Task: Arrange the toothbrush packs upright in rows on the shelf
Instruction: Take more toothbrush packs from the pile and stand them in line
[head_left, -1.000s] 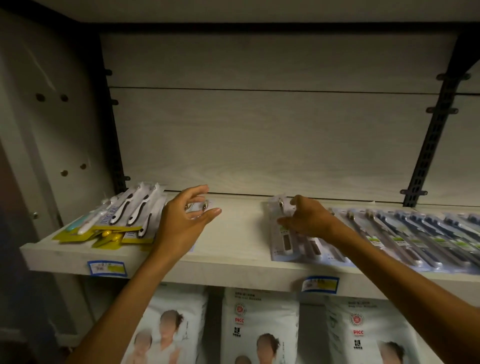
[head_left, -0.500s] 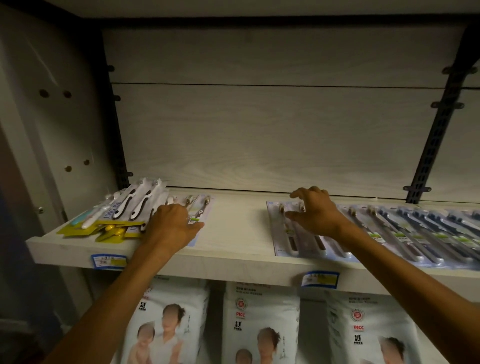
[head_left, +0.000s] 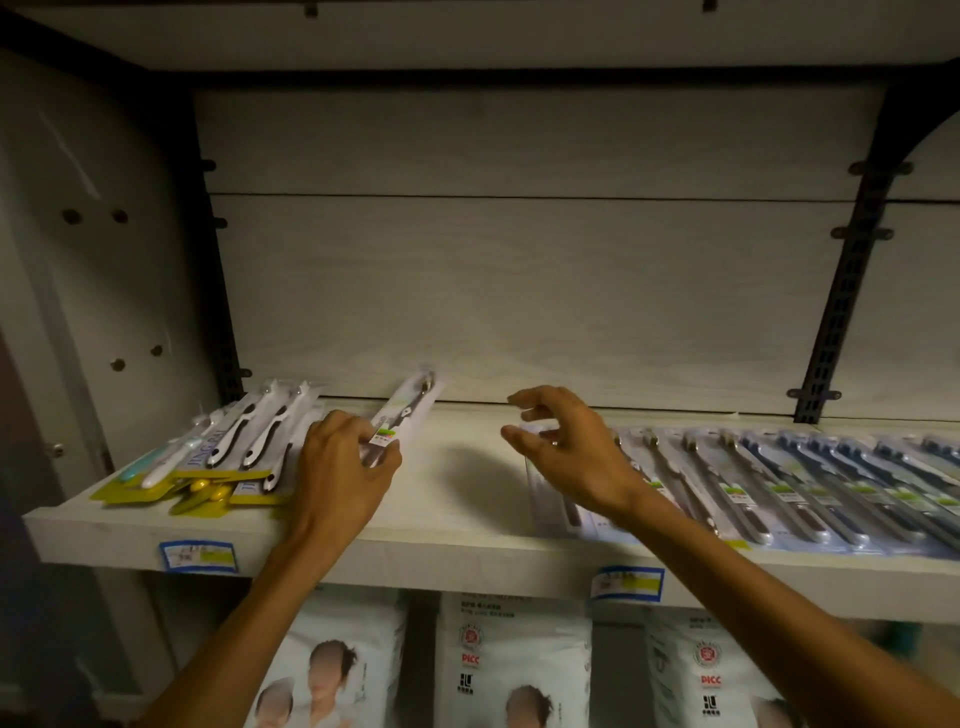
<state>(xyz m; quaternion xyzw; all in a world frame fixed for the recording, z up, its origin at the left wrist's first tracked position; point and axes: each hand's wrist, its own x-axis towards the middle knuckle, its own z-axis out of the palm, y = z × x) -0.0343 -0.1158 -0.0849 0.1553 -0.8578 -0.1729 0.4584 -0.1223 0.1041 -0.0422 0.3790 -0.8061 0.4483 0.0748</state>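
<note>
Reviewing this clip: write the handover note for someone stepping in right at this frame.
Left hand grips one toothbrush pack, its far end raised off the shelf. Right hand hovers open over the overlapping row of packs lying flat on the right. Yellow-carded packs lie piled at the left end. Done: no pack stands upright yet. Left: stand the held pack, then the rest, in rows.

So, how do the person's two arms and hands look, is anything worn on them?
Both forearms are bare up to the frame's lower edge: no sleeves, gloves, watch or bracelet show. The left hand has bare fingers. On the right hand there is a small glint at one finger, maybe a ring, but it is too small to tell.
</note>
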